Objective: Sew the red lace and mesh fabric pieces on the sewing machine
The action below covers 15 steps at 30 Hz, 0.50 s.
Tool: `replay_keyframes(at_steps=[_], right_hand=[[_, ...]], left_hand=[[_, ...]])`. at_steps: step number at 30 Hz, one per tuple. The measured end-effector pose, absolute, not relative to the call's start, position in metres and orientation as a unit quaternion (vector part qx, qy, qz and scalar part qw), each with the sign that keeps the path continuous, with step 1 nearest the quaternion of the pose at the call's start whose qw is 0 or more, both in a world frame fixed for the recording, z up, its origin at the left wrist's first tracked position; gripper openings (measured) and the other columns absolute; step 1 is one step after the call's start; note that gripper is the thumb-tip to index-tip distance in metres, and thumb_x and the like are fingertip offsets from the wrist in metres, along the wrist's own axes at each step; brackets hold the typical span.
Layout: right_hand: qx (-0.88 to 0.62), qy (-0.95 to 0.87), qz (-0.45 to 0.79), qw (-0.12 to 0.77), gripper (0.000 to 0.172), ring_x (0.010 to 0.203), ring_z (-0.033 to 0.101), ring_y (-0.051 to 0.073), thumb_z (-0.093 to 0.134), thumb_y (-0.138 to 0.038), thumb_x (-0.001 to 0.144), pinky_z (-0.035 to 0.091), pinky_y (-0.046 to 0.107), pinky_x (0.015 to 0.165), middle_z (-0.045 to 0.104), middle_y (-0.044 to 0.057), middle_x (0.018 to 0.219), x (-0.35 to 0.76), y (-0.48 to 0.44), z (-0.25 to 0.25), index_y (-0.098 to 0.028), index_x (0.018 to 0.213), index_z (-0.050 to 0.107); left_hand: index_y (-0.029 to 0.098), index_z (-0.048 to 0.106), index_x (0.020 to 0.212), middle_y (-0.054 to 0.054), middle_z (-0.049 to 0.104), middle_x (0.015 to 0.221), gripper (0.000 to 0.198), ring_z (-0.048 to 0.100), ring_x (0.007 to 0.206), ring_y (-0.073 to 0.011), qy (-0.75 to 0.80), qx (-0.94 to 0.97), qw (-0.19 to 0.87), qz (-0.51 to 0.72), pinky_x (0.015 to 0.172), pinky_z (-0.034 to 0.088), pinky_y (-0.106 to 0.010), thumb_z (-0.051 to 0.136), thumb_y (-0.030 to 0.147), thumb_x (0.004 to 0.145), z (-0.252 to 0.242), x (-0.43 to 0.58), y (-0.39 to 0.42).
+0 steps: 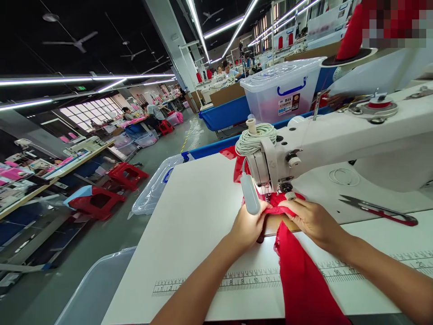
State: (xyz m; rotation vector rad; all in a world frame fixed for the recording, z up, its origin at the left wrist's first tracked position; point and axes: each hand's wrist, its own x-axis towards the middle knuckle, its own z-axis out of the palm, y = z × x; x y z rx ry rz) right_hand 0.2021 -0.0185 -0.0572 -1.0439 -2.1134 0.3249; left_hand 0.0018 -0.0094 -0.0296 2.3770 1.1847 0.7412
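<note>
Left hand (248, 225) bunched on the red lace fabric (301, 280) just left of the presser foot (270, 195); glare from the lamp (250, 194) hides whether it pinches. Right hand (311, 219) flat, fingers together, pressing the fabric right beside the foot. Fabric runs from under the sewing machine (355, 131) head down over the table (203, 212) near edge. Risk: right fingertips sit very near the needle zone, a slip could catch them; the hanging tail may drag the seam crooked. Room: open tabletop to the left, snips (379, 210) well apart on the right, machine body blocks behind, plastic bin (158, 180) beyond the left edge
</note>
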Motion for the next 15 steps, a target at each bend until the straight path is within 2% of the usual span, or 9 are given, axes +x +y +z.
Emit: replay_keyframes(at_steps=[3,7,11,15], right_hand=[[-0.397,-0.838,0.115,0.357,0.024,0.064,0.056,0.015,0.035,-0.020,0.098,0.046,0.026,0.057,0.062,0.004,0.079,0.203,-0.017,-0.056,-0.021,0.094,0.058],[-0.392,-0.847,0.093,0.348,0.025,0.062,0.054,0.015,0.034,-0.017,0.097,0.044,0.025,0.054,0.061,0.003,0.077,0.203,-0.018,-0.058,-0.020,0.090,0.058],[-0.395,-0.841,0.078,0.362,0.025,0.063,0.057,0.015,0.034,-0.017,0.097,0.045,0.025,0.054,0.063,0.003,0.081,0.204,-0.019,-0.060,-0.020,0.097,0.059],[-0.389,-0.826,0.048,0.404,0.031,0.077,0.066,0.014,0.034,-0.008,0.094,0.052,0.025,0.063,0.067,0.007,0.102,0.210,-0.018,-0.059,-0.020,0.112,0.056]], left_hand=[[0.021,0.054,0.083,0.001,0.056,0.070,0.025,0.055,0.065,-0.0140,0.405,0.853,0.216,0.247,0.060,0.048,-0.025,0.034,0.006,0.084,-0.024,0.000,-0.013],[0.020,0.051,0.077,0.001,0.054,0.071,0.008,0.052,0.065,-0.0139,0.421,0.846,0.197,0.262,0.058,0.045,-0.025,0.048,0.017,0.085,-0.030,0.006,-0.015],[0.022,0.034,0.064,0.002,0.043,0.063,0.026,0.044,0.061,-0.0134,0.433,0.842,0.163,0.279,0.059,0.040,-0.026,0.045,0.021,0.088,-0.038,0.011,-0.013],[0.022,0.028,0.063,0.003,0.037,0.060,0.030,0.040,0.057,-0.0126,0.423,0.852,0.158,0.265,0.056,0.037,-0.026,0.040,0.019,0.091,-0.034,0.005,-0.010]])
